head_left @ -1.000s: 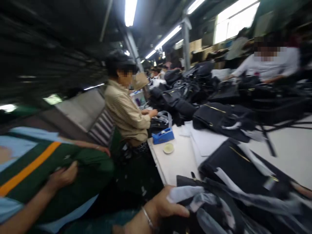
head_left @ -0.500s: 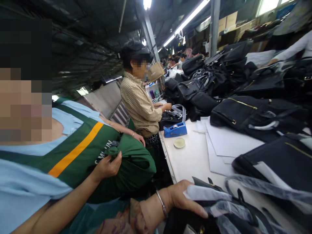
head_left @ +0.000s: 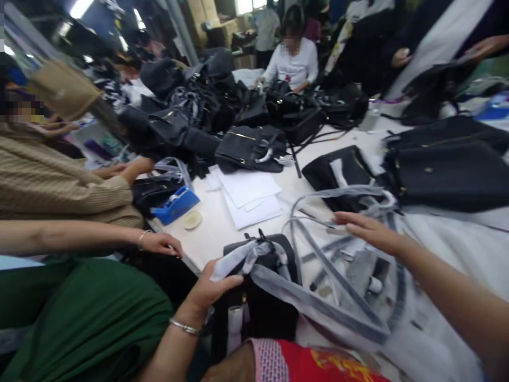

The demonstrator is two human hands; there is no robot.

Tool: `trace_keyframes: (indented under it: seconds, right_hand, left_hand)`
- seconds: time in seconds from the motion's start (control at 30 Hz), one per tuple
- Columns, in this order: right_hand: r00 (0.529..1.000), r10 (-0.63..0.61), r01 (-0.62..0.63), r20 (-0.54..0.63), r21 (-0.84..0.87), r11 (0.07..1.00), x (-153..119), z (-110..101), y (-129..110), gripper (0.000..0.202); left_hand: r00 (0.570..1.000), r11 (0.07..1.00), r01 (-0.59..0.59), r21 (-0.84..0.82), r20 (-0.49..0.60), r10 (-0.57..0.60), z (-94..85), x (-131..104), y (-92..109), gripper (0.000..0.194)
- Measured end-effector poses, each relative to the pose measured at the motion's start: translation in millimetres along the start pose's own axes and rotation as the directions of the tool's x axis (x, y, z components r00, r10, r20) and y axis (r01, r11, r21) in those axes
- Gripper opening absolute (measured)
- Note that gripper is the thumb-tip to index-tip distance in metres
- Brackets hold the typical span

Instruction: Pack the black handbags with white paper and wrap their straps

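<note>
My left hand (head_left: 209,286), a silver bangle on its wrist, grips the upper left edge of a black bag (head_left: 274,313) that stands upright at the table's front edge. Its thumb lies across the front, and white wrapping (head_left: 234,260) covers a part by the fingers. From the bag a long strap (head_left: 318,294) in clear plastic loops to the right. My right hand (head_left: 369,231) is stretched out over the strap loops, its fingers extended and nearly together. Whether its fingertips touch a strap is blurred.
A blue tape dispenser (head_left: 175,205), a small round dish (head_left: 193,219) and white paper sheets (head_left: 250,196) lie on the table. Black bags (head_left: 250,146) are piled behind. A co-worker in a green apron (head_left: 91,313) stands close on the left, a hand (head_left: 163,244) near the table edge.
My view has swung right and down, from the co-workers to the table. My right hand has come into view, while the left stays at the bag. The bag now shows more fully.
</note>
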State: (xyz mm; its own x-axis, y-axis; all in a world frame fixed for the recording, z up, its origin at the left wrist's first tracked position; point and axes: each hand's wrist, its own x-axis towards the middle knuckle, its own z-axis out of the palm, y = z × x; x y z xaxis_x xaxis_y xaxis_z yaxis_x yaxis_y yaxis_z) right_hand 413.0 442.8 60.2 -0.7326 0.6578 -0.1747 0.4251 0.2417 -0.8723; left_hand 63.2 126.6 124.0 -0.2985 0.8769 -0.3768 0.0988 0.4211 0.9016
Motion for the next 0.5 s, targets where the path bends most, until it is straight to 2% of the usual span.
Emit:
trace_keyframes:
  seconds: [0.03, 0.1, 0.23, 0.3, 0.37, 0.43, 0.5]
  right_hand:
    - [0.994, -0.005, 0.002, 0.105, 0.027, 1.000, -15, 3, 1, 0.061]
    - [0.954, -0.037, 0.016, 0.297, 0.073, 0.997, -33, 18, -7, 0.082]
    - [0.869, -0.011, -0.067, 0.495, 0.139, 0.988, -57, 43, -44, 0.090]
    - [0.826, 0.003, -0.106, 0.563, 0.149, 0.983, -73, 44, -59, 0.094]
    - [0.804, 0.031, -0.123, 0.594, 0.114, 0.986, -90, 43, -67, 0.101]
    - [0.806, 0.067, -0.122, 0.588, 0.055, 0.991, -104, 44, -69, 0.099]
    - [0.827, 0.098, -0.099, 0.554, -0.028, 0.995, -116, 49, -67, 0.086]
  left_hand:
    - [0.999, 0.999, 0.018, 0.027, -0.027, -0.017, 0.7, 4, -1, 0.055]
    - [0.993, 0.998, 0.043, 0.047, -0.112, -0.038, 4.5, 10, -1, 0.055]
    - [0.955, 0.998, 0.066, 0.003, -0.289, -0.063, 14.9, 17, 9, 0.054]
    - [0.942, 0.995, 0.098, -0.019, -0.320, -0.099, 16.4, 21, 10, 0.057]
    - [0.931, 0.992, 0.125, -0.029, -0.342, -0.128, 14.8, 24, 8, 0.063]
    - [0.925, 0.991, 0.134, -0.030, -0.354, -0.136, 12.9, 24, 6, 0.065]
    - [0.927, 0.990, 0.137, -0.015, -0.352, -0.133, 14.1, 20, 10, 0.063]
